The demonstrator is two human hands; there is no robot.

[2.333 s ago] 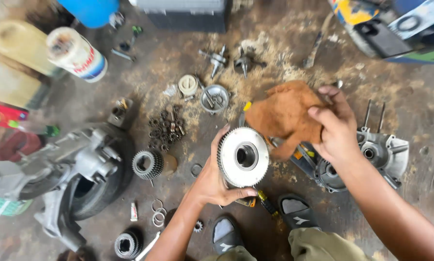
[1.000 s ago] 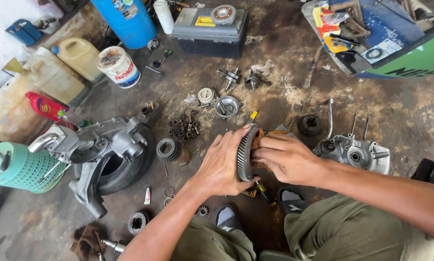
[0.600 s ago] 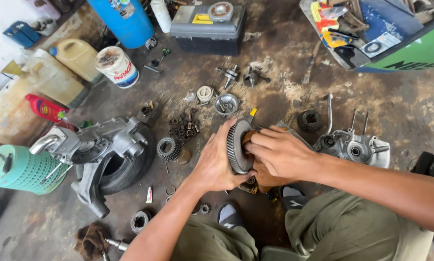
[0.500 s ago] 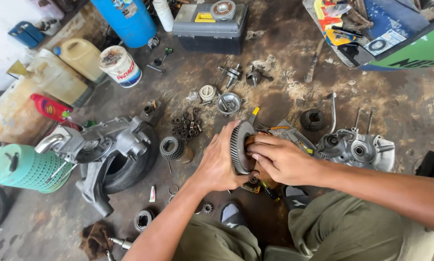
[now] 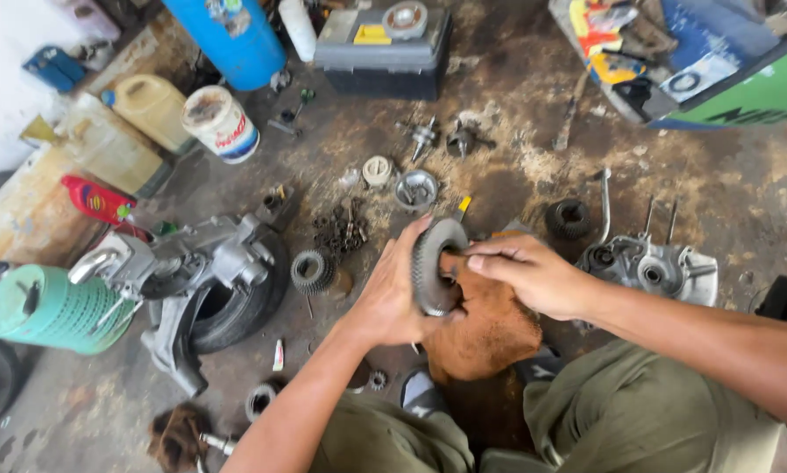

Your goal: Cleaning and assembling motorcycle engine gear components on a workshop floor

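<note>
My left hand [image 5: 392, 293] grips a large toothed metal gear [image 5: 432, 264], held on edge in front of me. My right hand [image 5: 534, 273] presses a brown rag [image 5: 490, 328] against the gear's face, with fingers pinched on the cloth near the gear's centre. The rag hangs down below both hands over my lap. Part of the gear's far face is hidden by the rag and fingers.
On the dirty floor lie a smaller gear [image 5: 311, 270], a pile of small parts [image 5: 343, 229], an engine casing on a tyre [image 5: 196, 280], another casing [image 5: 648, 263], a grey toolbox [image 5: 385, 48], a blue cylinder [image 5: 227, 39], a paint tin [image 5: 221, 123], and a green basket [image 5: 52, 308].
The gear was turned from flat-facing to edge-on. My right hand brought the rag from beside the gear onto its face and has been rubbing it; the rag now hangs lower.
</note>
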